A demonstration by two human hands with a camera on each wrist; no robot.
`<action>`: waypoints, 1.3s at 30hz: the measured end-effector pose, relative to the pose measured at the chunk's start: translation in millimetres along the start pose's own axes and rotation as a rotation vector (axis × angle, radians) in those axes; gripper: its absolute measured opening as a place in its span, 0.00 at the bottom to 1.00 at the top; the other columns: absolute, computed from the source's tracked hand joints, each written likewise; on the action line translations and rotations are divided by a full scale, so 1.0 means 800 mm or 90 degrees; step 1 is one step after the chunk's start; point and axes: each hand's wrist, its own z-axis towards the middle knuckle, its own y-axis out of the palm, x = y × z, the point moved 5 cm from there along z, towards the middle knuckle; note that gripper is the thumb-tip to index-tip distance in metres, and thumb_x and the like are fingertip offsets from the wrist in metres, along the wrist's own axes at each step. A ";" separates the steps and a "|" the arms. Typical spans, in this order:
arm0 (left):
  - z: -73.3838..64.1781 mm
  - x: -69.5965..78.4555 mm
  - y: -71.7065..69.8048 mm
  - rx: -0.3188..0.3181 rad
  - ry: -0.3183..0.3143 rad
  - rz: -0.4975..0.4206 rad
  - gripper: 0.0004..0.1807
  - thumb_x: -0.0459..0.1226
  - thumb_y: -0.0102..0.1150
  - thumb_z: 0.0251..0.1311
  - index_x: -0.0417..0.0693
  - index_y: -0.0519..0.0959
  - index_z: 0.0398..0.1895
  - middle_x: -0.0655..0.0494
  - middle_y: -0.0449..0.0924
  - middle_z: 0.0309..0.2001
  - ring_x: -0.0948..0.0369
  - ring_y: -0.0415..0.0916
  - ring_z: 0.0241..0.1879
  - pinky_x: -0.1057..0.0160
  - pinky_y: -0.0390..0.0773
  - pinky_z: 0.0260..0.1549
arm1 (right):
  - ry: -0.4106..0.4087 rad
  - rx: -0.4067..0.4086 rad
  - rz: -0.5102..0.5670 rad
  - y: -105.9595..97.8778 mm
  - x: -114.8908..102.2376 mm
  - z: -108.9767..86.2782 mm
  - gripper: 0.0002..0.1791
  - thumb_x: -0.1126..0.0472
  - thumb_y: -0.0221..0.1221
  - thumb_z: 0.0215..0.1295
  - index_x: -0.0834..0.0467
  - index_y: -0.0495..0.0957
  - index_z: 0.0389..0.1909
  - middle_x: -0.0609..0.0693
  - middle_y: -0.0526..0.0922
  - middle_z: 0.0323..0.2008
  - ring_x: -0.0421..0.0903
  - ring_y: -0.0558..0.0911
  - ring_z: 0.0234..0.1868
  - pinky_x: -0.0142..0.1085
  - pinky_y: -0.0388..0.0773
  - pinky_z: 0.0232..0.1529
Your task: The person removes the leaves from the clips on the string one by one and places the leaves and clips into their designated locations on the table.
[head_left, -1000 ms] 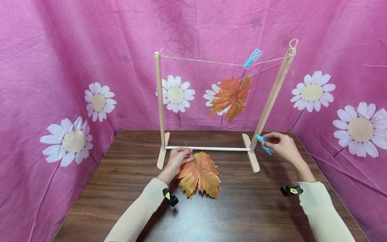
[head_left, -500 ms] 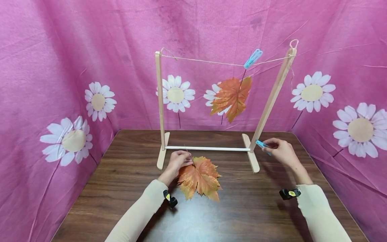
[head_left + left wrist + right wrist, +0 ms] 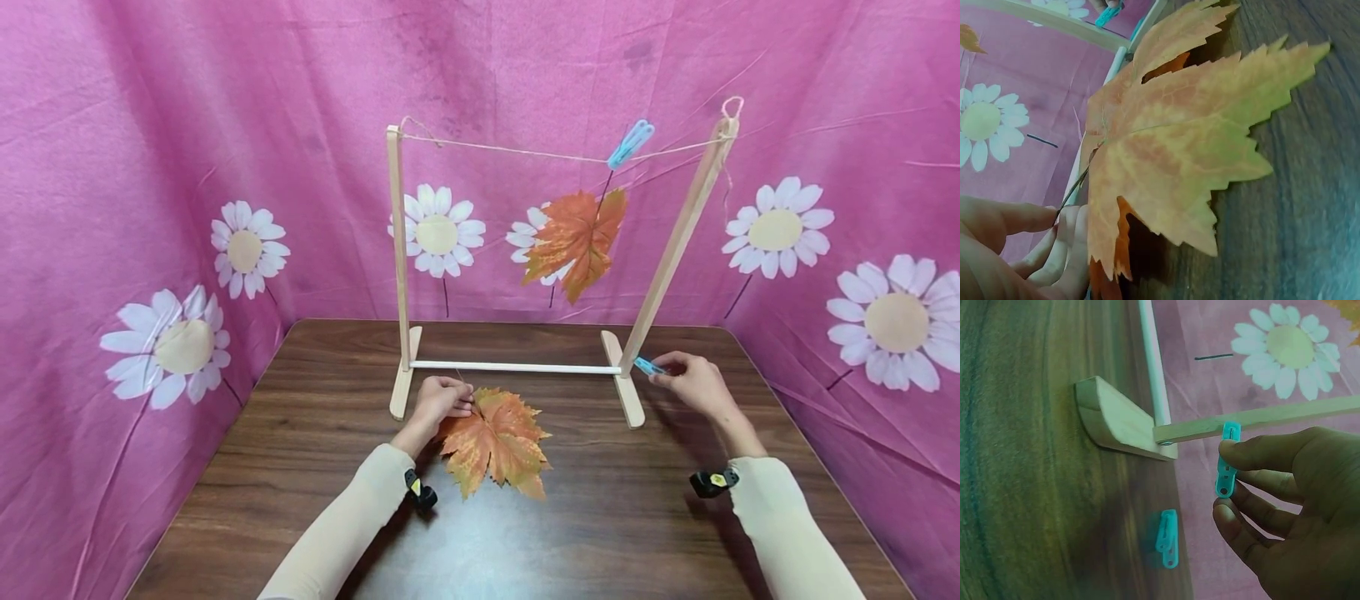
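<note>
My left hand (image 3: 444, 398) pinches the thin stem (image 3: 1072, 187) of an orange and yellow maple leaf (image 3: 495, 442) between thumb and fingers. The leaf spreads low over the table, and a darker orange layer (image 3: 1124, 234) shows under it in the left wrist view. At the right post's foot, my right hand (image 3: 699, 385) holds a light blue clothespin (image 3: 1227, 462) between thumb and fingers. A second blue clothespin (image 3: 1168, 540) lies on the table beside that hand; in the head view the hand hides it.
A wooden stand with a left post (image 3: 398, 250), right post (image 3: 675, 250) and white crossbar (image 3: 517, 367) spans the back of the brown table (image 3: 570, 533). From its string (image 3: 517, 151) hangs another maple leaf (image 3: 577, 242) by a blue clothespin (image 3: 630, 144). A pink flowered cloth (image 3: 337, 83) surrounds the table.
My left hand has drawn slightly toward me with the stem, and the leaf has come nearer too. My right hand has lowered a little, turning the clothespin and covering the second one.
</note>
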 end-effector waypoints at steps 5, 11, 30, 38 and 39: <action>0.001 0.000 -0.001 -0.003 -0.007 0.061 0.09 0.27 0.62 0.70 0.25 0.84 0.45 0.42 0.89 0.30 0.64 0.82 0.21 0.69 0.87 0.21 | 0.003 -0.004 -0.006 0.005 0.006 0.000 0.20 0.57 0.73 0.66 0.64 0.86 0.53 0.60 0.89 0.38 0.44 0.81 0.35 0.35 0.75 0.36; 0.001 0.001 -0.001 0.004 -0.006 0.125 0.08 0.31 0.65 0.70 0.30 0.85 0.42 0.44 0.90 0.30 0.65 0.80 0.19 0.70 0.84 0.18 | 0.000 -0.006 -0.015 0.010 0.015 -0.001 0.20 0.57 0.73 0.66 0.65 0.85 0.52 0.62 0.89 0.38 0.50 0.83 0.37 0.37 0.75 0.38; 0.003 0.002 0.000 0.043 0.030 0.325 0.08 0.38 0.70 0.67 0.40 0.88 0.34 0.52 0.87 0.23 0.65 0.77 0.14 0.70 0.79 0.12 | 0.036 -0.020 -0.031 0.031 0.041 -0.010 0.21 0.57 0.72 0.67 0.68 0.83 0.51 0.65 0.89 0.39 0.56 0.86 0.37 0.46 0.83 0.38; 0.005 0.002 -0.002 0.043 0.032 0.323 0.11 0.40 0.71 0.68 0.41 0.87 0.32 0.53 0.86 0.22 0.66 0.74 0.12 0.71 0.77 0.10 | 0.028 -0.026 -0.042 0.031 0.038 -0.013 0.23 0.55 0.71 0.68 0.69 0.82 0.53 0.65 0.89 0.40 0.64 0.86 0.44 0.57 0.83 0.44; 0.005 0.002 -0.002 0.042 0.032 0.322 0.11 0.40 0.71 0.68 0.41 0.87 0.32 0.53 0.87 0.22 0.66 0.74 0.12 0.71 0.77 0.10 | 0.028 -0.028 -0.043 0.031 0.039 -0.013 0.23 0.55 0.71 0.68 0.69 0.82 0.53 0.65 0.89 0.40 0.64 0.86 0.44 0.56 0.82 0.43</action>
